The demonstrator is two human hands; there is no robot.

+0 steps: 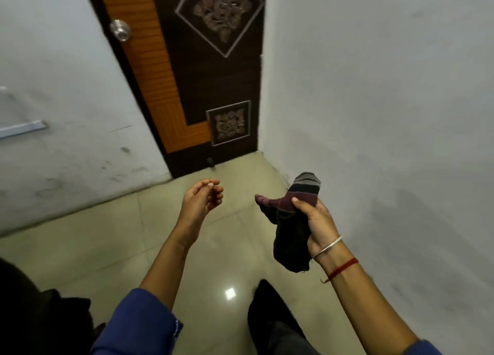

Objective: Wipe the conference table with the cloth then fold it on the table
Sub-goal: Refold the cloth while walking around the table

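Note:
My right hand [319, 225] grips a dark cloth [290, 237] with maroon and grey stripes at its top. The cloth hangs from my fist over the tiled floor, its black lower part dangling past my wrist. My left hand [201, 198] is raised to the left of the cloth, palm up, fingers loosely curled and holding nothing. A gap separates the two hands. No conference table is in view.
A closed brown and orange door [213, 87] with a silver knob [120, 30] stands ahead in the corner. White walls [387, 87] rise at left and right. The beige tiled floor [133, 248] lies below. My dark-trousered leg [270, 317] shows at the bottom.

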